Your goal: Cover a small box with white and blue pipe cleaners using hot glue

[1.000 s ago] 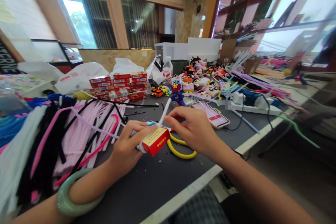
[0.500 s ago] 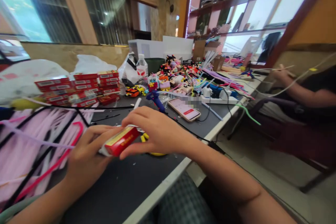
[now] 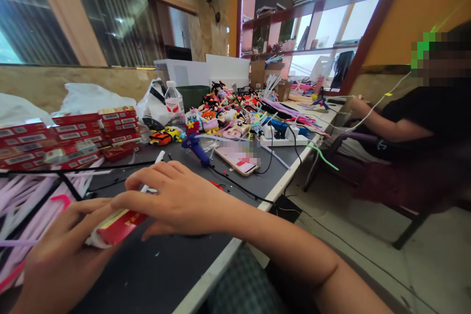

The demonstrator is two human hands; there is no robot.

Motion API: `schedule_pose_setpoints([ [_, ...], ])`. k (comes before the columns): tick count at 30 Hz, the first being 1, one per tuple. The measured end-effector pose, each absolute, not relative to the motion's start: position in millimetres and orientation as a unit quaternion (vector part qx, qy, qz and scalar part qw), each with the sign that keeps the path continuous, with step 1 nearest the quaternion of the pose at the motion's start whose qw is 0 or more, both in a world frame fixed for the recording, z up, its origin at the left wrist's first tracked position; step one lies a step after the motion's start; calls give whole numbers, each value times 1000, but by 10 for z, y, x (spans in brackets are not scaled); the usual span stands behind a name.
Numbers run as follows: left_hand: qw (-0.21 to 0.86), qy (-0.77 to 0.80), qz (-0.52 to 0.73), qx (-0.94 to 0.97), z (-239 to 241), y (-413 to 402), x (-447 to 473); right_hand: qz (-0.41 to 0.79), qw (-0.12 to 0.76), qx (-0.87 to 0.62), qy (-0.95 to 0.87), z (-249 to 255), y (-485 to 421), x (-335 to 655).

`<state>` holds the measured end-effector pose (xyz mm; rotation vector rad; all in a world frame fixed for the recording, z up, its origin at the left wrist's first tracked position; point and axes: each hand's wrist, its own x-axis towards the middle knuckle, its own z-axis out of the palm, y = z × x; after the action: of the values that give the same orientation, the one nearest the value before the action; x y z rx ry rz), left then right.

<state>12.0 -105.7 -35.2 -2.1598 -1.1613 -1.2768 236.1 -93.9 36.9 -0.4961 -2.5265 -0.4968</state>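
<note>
A small red and yellow box (image 3: 123, 225), with crumpled white material at its near end, is tilted between my hands above the dark table. My left hand (image 3: 69, 240) is closed around its near end. Over the far end, my right hand (image 3: 176, 198) has its fingers curled onto the box, with the thumb below. My right fingers hide part of the box. Just beyond them a white stick (image 3: 159, 158) points up. A blue glue gun (image 3: 196, 149) rests farther back, beside a phone (image 3: 238, 158).
Stacked red boxes (image 3: 75, 135) stand at the left behind pink fuzzy stems (image 3: 33, 206). Small colourful dolls (image 3: 228, 113) pile up at the back, near a bottle (image 3: 172, 100). A power strip (image 3: 285, 140) with cables lies at the right edge. Another person (image 3: 415, 113) sits at the right.
The view has turned right, so the table's things appear farther left and more of the other person shows. My hands and the box appear lower and farther left, still together.
</note>
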Motion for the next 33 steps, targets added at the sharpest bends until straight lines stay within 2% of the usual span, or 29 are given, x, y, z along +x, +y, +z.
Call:
schedule_pose_setpoints([
  [10, 241, -377, -409, -796, -216, -1158, 277, -176, 295, -175, -923, 328, -875, 2349],
  [25, 148, -379, -442, -799, -188, -1205, 365, -66, 370, -177, -909, 290, -873, 2363],
  [33, 135, -387, -432, -804, -206, -1200, 371, -35, 323, -209, -922, 306, -860, 2378],
])
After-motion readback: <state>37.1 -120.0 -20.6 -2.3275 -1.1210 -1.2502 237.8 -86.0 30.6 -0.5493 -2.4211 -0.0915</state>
